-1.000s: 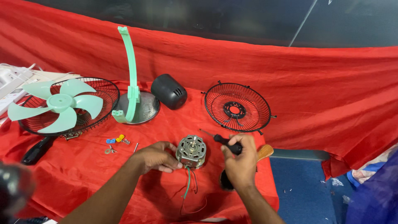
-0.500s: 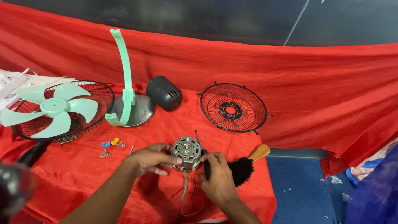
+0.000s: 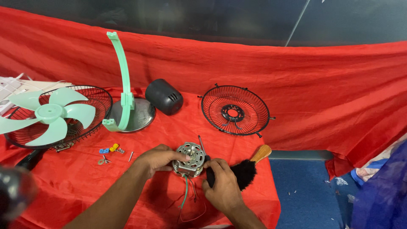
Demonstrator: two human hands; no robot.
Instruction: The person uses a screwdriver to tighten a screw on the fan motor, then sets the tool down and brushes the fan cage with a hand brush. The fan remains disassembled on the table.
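Observation:
A small silver fan motor with green and red wires lies on the red cloth. My left hand grips the motor's left side. My right hand is closed around a black-handled screwdriver pressed against the motor's right side. The screwdriver's thin metal shaft sticks up past the motor. A brush with black bristles and a wooden handle lies just right of my right hand.
Laid out behind are a mint green fan blade on a black grille, a green stand on a metal base, a black motor cover and a second grille. Small screws lie at the left. Blue floor is at the right.
My right hand has come down with the screwdriver from the motor's upper right to its lower right, against its side. My left hand has stayed on the motor.

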